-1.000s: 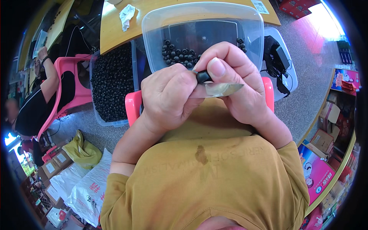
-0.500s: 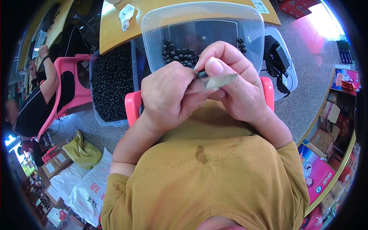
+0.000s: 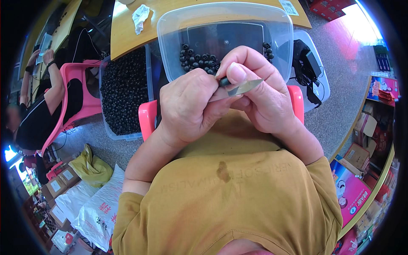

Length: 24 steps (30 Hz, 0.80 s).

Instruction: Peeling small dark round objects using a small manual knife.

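Above the near side of the clear plastic bin, my two hands meet at one small part. My left hand (image 3: 187,106) is closed round a knife, its handle hidden inside the fist. The pointed metal blade (image 3: 248,87) sticks out rightward, across the right thumb. My right hand (image 3: 265,95) pinches a small black rounded part (image 3: 224,81) between thumb and forefinger, right beside the blade. Fingers cover most of this part. Whether the edge touches it, I cannot tell. Several similar black round parts (image 3: 199,60) lie in the clear bin (image 3: 225,12) beyond my hands.
At the left stands a bin full of black round parts (image 3: 125,91). A white tray (image 3: 325,87) with a black adapter and cables is at the right. A crumpled tissue (image 3: 140,19) lies on the wooden table (image 3: 123,38). Another person (image 3: 53,89) sits at far left by a pink chair (image 3: 87,91).
The knife blade has turned a little, so its bright face shows more clearly. My left hand has shifted slightly right. At far left, the other person's hands have come together.
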{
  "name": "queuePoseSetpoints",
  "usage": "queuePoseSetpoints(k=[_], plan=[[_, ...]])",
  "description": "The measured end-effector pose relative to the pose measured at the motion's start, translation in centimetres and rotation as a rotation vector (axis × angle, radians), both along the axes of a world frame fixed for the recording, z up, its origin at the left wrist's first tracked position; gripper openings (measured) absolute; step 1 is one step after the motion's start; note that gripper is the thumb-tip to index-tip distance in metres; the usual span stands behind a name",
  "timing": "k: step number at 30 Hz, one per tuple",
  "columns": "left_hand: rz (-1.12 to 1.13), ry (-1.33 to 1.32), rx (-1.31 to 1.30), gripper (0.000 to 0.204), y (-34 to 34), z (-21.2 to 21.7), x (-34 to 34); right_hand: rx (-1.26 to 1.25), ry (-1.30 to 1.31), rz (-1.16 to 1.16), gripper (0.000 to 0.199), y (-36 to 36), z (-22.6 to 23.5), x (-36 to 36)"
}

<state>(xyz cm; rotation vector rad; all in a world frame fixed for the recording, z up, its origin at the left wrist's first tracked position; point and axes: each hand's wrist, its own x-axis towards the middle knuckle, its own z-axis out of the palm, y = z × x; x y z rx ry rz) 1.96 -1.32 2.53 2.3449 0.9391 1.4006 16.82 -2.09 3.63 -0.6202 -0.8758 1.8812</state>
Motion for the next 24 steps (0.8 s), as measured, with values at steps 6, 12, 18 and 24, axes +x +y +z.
queuePoseSetpoints(k=[6,12,18,24], plan=[[-0.020,0.050,-0.032,0.022,-0.14,-0.01,-0.28,-0.028,-0.024,-0.026,0.020,-0.07,0.20,-0.23],[-0.008,0.050,-0.011,0.024,-0.12,0.16,-0.28,-0.014,-0.019,-0.014,0.020,-0.03,0.30,-0.18],[0.014,0.027,-0.015,0.028,-0.19,0.31,-0.09,-0.015,0.000,-0.022,0.020,-0.04,0.15,-0.17],[-0.001,0.063,0.028,0.027,-0.12,0.21,-0.42,-0.021,-0.003,0.033,0.021,-0.13,0.68,0.17]])
